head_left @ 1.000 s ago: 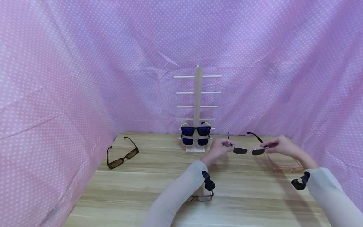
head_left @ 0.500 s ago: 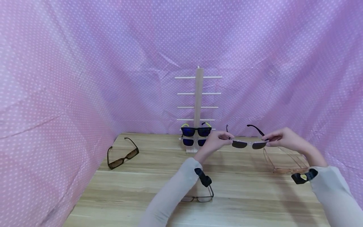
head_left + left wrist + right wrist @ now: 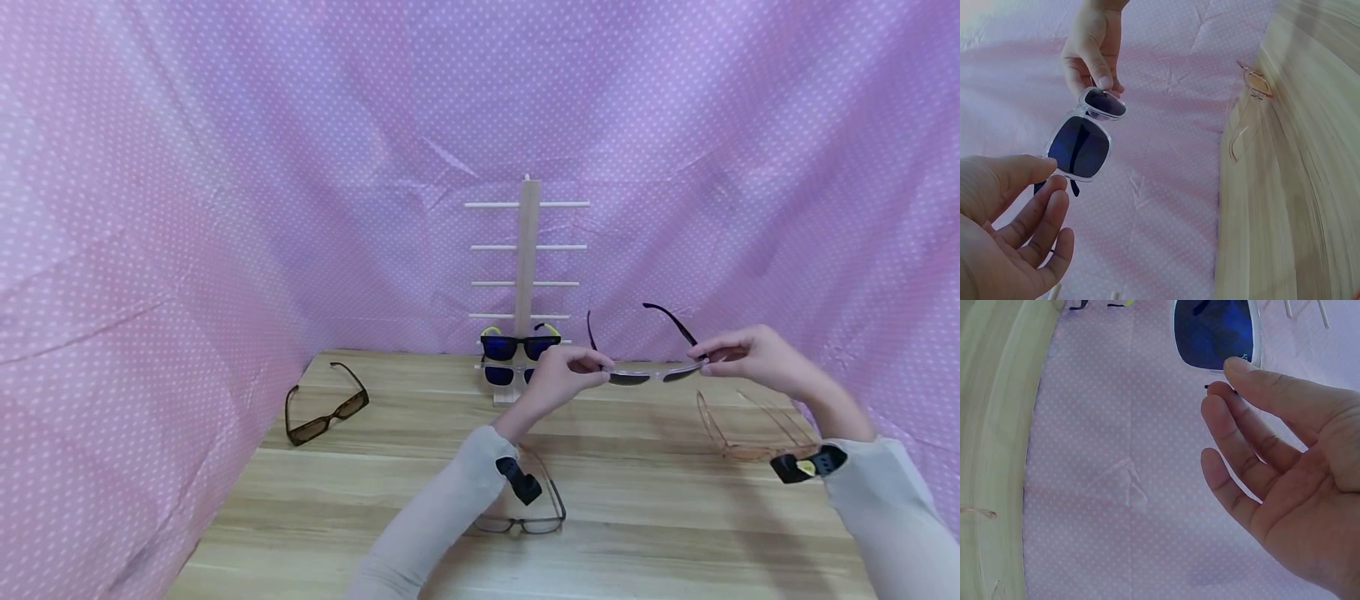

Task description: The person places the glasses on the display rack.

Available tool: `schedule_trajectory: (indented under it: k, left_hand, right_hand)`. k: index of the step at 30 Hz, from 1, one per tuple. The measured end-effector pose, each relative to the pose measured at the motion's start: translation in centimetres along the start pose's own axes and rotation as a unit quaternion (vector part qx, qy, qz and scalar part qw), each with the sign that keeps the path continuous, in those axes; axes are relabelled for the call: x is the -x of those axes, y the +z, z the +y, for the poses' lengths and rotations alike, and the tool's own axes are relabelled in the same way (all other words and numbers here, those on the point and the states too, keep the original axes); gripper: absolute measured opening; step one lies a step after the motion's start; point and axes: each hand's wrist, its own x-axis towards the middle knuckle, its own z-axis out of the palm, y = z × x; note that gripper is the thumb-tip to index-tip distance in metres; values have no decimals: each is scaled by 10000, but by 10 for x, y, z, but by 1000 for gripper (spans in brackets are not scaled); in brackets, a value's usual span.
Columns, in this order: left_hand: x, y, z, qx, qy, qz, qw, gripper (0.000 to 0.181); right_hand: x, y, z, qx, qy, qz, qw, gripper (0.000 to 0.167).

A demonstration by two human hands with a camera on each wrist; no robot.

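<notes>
Both hands hold one pair of sunglasses (image 3: 1080,147) above the table; it has a clear frame, dark lenses and black temples that point up and away. My left hand (image 3: 562,377) pinches the left end of the frame between thumb and fingers. At the other end, my right hand (image 3: 757,362) pinches the corner by the hinge, as the right wrist view also shows near the lens (image 3: 1215,331). Left of the hands stands a wooden display rack (image 3: 528,258) with thin crossbars. Black sunglasses (image 3: 501,347) hang low on it, above a clear-framed pair (image 3: 498,375) partly behind my left hand.
Brown tortoiseshell sunglasses (image 3: 327,419) lie on the wooden table (image 3: 645,533) at the left. Grey-framed glasses (image 3: 540,525) lie near the front, partly under the left forearm. Pinkish clear glasses (image 3: 750,451) lie at the right. A pink dotted cloth (image 3: 360,208) encloses the table.
The held sunglasses have risen a little and tilted, so the lenses look narrower and the temples point higher. Both hands rose with them. The left forearm shifted left, showing more of the grey-framed glasses.
</notes>
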Motion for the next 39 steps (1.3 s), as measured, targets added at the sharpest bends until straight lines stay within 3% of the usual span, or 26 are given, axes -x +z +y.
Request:
schedule_trajectory:
  k: [5, 15, 22, 34, 39]
  left_hand:
    - [9, -9, -1, -115, 107, 58, 9999, 11]
    - [25, -24, -2, -235, 122, 52, 9996, 10]
    - [35, -36, -9, -555, 287, 191, 9979, 10]
    - [50, -49, -19, -322, 318, 188, 9988, 9]
    - [56, -57, -22, -344, 339, 183, 9987, 9]
  right_hand:
    - [-5, 8, -4, -87, -35, -106, 9999, 22]
    - [-17, 27, -12, -76, -578, 44, 9983, 18]
    - [-27, 44, -21, -72, -620, 10, 9981, 19]
    - [-36, 64, -27, -188, -1102, 49, 9937, 18]
    - [-39, 72, -32, -116, -998, -27, 9949, 19]
